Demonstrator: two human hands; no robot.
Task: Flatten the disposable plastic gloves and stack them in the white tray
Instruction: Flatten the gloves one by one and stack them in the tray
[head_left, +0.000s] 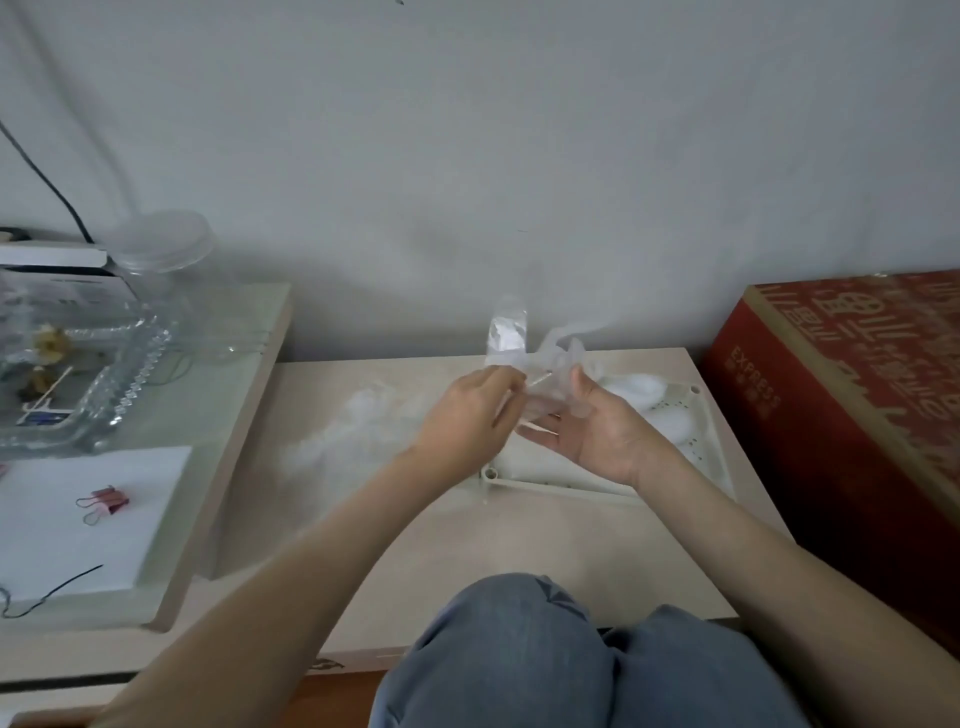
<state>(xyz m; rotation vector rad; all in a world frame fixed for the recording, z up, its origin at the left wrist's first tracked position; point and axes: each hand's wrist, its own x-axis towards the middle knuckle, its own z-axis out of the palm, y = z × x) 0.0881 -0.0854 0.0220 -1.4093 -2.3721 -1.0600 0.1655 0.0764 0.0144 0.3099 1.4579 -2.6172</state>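
Both bare arms are held stretched forward and angled toward each other. The left hand is turned back up, and a clear glove is pinched in its curled fingers. The right hand is turned palm up, and the glove is held under its thumb.

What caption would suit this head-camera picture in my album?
Left hand and right hand hold a crumpled clear plastic glove over the white plastic tray, loose gloves heaped beside it.
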